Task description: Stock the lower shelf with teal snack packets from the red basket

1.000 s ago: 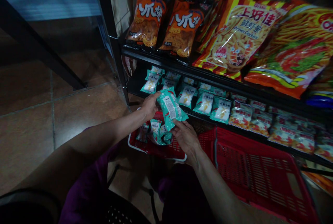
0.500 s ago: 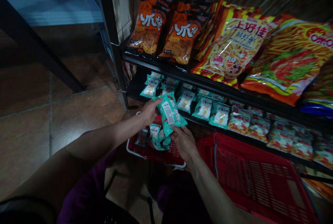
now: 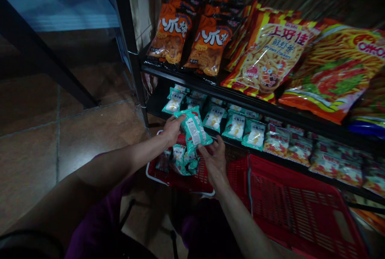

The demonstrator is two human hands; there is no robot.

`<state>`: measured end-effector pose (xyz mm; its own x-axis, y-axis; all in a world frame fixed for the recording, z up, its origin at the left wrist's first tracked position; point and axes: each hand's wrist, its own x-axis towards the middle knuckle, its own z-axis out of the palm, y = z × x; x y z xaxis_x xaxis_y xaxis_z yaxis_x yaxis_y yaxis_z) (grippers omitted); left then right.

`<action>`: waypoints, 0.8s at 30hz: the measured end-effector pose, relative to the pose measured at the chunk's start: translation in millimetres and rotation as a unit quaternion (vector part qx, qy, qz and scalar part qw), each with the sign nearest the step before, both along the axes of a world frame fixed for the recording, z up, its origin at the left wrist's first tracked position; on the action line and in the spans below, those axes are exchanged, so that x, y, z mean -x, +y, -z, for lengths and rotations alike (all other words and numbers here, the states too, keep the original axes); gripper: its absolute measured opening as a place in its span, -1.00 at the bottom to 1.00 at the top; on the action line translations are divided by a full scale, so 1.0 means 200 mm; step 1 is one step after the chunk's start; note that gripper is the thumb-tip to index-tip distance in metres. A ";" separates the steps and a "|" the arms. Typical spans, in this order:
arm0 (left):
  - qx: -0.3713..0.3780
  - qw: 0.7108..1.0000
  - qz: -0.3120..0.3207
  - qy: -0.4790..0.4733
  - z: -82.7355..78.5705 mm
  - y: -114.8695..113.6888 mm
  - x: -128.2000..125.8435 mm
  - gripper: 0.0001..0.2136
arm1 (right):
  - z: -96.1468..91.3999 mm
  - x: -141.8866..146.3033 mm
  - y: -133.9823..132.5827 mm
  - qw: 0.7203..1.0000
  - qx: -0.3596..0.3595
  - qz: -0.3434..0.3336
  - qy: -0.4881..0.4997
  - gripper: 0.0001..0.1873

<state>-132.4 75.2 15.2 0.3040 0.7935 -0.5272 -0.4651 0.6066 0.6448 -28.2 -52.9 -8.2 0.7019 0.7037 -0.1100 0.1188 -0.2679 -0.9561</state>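
Note:
A teal snack bag [image 3: 193,128] with its printed back label turned up is pinched at its upper left edge by my left hand [image 3: 172,131]. My right hand [image 3: 215,160] is at the bag's lower right corner, thumb and fingers spread, the thumb close to or touching the bottom edge. Below them, a red shopping basket [image 3: 183,185] with a white handle holds several teal snack bags [image 3: 179,154] and a dark packet [image 3: 164,160]. More teal bags [image 3: 235,124] stand in rows on the lower shelf, just beyond my hands.
On the black rack's upper shelf [image 3: 180,75] stand orange snack bags [image 3: 173,30], prawn cracker bags [image 3: 267,54] and larger noodle-picture bags [image 3: 333,66]. White-and-red packets [image 3: 276,139] fill the lower right shelf. A second red basket [image 3: 300,203] is at right. A dark slanted leg [image 3: 51,56] stands left.
My right hand's fingers have lifted and spread away from the snack bag's lower corner. The bag has tilted slightly and shifted a little left, still in my left hand.

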 end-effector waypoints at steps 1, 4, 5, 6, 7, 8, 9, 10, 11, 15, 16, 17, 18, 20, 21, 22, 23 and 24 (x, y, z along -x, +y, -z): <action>0.001 1.000 -0.005 0.007 0.00 0.00 0.00 -0.83 | 0.00 -0.01 0.00 0.995 -0.001 -0.021 -0.095 -0.10; -0.006 1.000 -0.010 0.027 0.01 -0.01 -0.01 -0.83 | -0.04 -0.01 -0.01 0.931 -0.020 -0.124 -0.342 -0.32; -0.009 0.999 -0.010 0.033 0.01 -0.01 -0.01 -0.82 | -0.06 0.00 -0.01 0.907 -0.026 -0.159 -0.390 -0.41; -0.012 0.999 -0.010 0.037 0.01 -0.02 -0.01 -0.81 | -0.07 0.00 -0.01 0.888 -0.029 -0.189 -0.419 -0.47; -0.015 0.999 -0.009 0.041 0.01 -0.02 -0.01 -0.80 | -0.07 0.01 -0.02 0.876 -0.030 -0.213 -0.432 -0.49; -0.017 0.999 -0.005 0.043 0.01 -0.03 -0.01 -0.79 | -0.07 0.02 -0.02 0.870 -0.026 -0.230 -0.435 -0.49; -0.018 0.999 -0.001 0.045 0.00 -0.03 -0.01 -0.79 | -0.07 0.03 -0.02 0.869 -0.019 -0.242 -0.431 -0.47; -0.018 0.999 0.003 0.048 0.00 -0.04 -0.01 -0.78 | -0.07 0.04 -0.03 0.871 -0.010 -0.248 -0.423 -0.44; -0.014 0.999 0.008 0.052 -0.01 -0.05 -0.01 -0.77 | -0.06 0.04 -0.03 0.876 -0.003 -0.249 -0.414 -0.41; -0.013 0.997 0.051 0.054 -0.04 -0.08 0.01 -0.71 | -0.05 0.05 -0.03 0.903 0.013 -0.226 -0.365 -0.25; -0.023 0.996 0.064 0.051 -0.05 -0.08 0.02 -0.71 | -0.05 0.05 -0.03 0.911 0.018 -0.218 -0.351 -0.20; -0.035 0.995 0.073 0.050 -0.05 -0.09 0.02 -0.72 | -0.05 0.05 -0.03 0.918 0.023 -0.210 -0.336 -0.16; -0.048 0.995 0.077 0.051 -0.05 -0.09 0.02 -0.73 | -0.05 0.05 -0.02 0.925 0.027 -0.204 -0.320 -0.13; -0.059 0.993 0.079 0.056 -0.06 -0.09 0.03 -0.75 | -0.05 0.05 -0.02 0.939 0.035 -0.193 -0.282 -0.12; -0.063 0.993 0.082 0.057 -0.07 -0.09 0.03 -0.75 | -0.05 0.05 -0.02 0.947 0.038 -0.186 -0.259 -0.13; -0.064 0.993 0.086 0.054 -0.07 -0.10 0.03 -0.75 | -0.05 0.05 -0.01 0.955 0.040 -0.176 -0.236 -0.15; -0.066 0.993 0.089 0.051 -0.07 -0.10 0.03 -0.76 | -0.05 0.05 -0.01 0.963 0.041 -0.163 -0.209 -0.17; -0.067 0.992 0.093 0.046 -0.08 -0.10 0.03 -0.76 | -0.05 0.04 -0.01 0.971 0.040 -0.150 -0.181 -0.19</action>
